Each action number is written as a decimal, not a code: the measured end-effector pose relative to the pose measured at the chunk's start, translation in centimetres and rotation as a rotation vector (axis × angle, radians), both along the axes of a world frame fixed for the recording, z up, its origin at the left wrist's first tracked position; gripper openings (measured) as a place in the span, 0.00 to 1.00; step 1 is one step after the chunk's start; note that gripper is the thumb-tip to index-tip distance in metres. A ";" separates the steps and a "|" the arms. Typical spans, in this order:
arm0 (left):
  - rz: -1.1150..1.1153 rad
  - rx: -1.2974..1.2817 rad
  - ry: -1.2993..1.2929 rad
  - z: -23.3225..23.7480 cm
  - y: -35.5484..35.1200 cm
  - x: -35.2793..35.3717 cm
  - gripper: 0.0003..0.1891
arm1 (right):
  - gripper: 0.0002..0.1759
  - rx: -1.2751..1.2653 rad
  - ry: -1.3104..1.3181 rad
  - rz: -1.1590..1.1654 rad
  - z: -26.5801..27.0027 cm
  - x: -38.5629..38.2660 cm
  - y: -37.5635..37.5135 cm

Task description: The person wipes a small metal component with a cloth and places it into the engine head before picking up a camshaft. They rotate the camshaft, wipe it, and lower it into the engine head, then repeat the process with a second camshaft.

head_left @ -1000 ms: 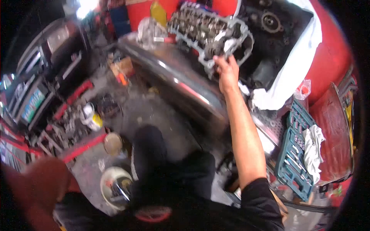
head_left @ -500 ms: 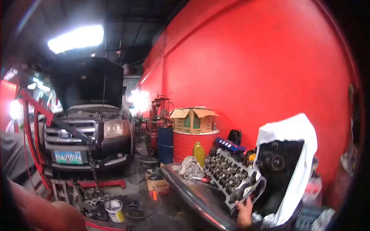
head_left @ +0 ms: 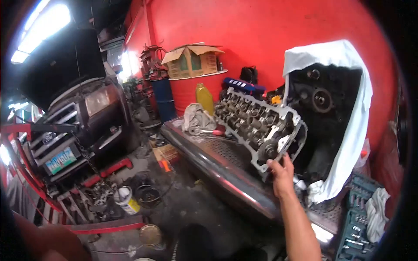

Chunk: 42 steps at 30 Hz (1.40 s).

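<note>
My right hand reaches in from the lower right and grips the near end of an engine cylinder head, thumb and fingers at its lower edge. The head lies slanted on a dark metal bench, its camshafts and a gear facing up. Behind it stands a dark engine block, partly draped with a white cloth. At the lower left edge is a dim, blurred skin-toned shape, perhaps my left hand or arm; no fingers can be made out.
On the bench are a ratchet wrench, a rag and a yellow jug. A socket set case is at the right. Left are a vehicle with raised hood, red hoist and bucket.
My view has tilted down and come nearer the bench, so the cylinder head and engine block sit higher. More of my right forearm shows; that hand stays at the cylinder head's near end.
</note>
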State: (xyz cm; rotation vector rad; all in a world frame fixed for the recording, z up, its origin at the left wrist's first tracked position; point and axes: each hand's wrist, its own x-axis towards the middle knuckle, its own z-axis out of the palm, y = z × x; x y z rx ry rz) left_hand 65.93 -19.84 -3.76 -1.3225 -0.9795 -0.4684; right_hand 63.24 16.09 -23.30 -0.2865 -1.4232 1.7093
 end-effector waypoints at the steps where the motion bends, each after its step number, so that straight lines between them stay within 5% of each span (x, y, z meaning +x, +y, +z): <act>1: -0.016 0.017 0.005 -0.2 -0.1 0.0 0.15 | 0.28 0.020 0.034 0.003 0.2 -0.5 0.4; 4: -0.056 0.023 -0.017 -0.8 0.4 -0.2 0.14 | 0.29 0.030 0.060 0.012 -0.8 -1.0 1.0; 8: -0.105 0.007 -0.166 -0.8 1.6 -2.2 0.14 | 0.18 0.076 -0.012 -0.081 -0.2 -0.7 0.5; 10: -0.081 0.022 -0.287 -1.3 2.7 -4.4 0.14 | 0.29 0.107 -0.050 -0.051 -0.3 -0.7 1.0; 18: 0.012 -0.087 -1.137 -7.5 12.9 -22.4 0.13 | 0.26 0.177 -0.038 -0.166 0.0 -1.6 0.3; 22: 0.178 -0.136 -1.240 -12.4 18.3 -32.5 0.15 | 0.26 0.168 -0.060 -0.173 0.5 -1.5 0.2; 29: 0.124 -0.257 -1.461 -17.5 29.2 -45.1 0.16 | 0.22 0.148 -0.056 -0.215 1.2 -1.6 0.3; 40: -0.218 -0.014 -1.504 -19.4 38.9 -50.3 0.19 | 0.19 0.268 -0.280 -0.420 0.8 -1.4 1.0; 42: -0.537 0.123 -1.664 -20.0 39.4 -52.0 0.16 | 0.18 0.294 -0.225 -0.429 0.5 -1.6 1.2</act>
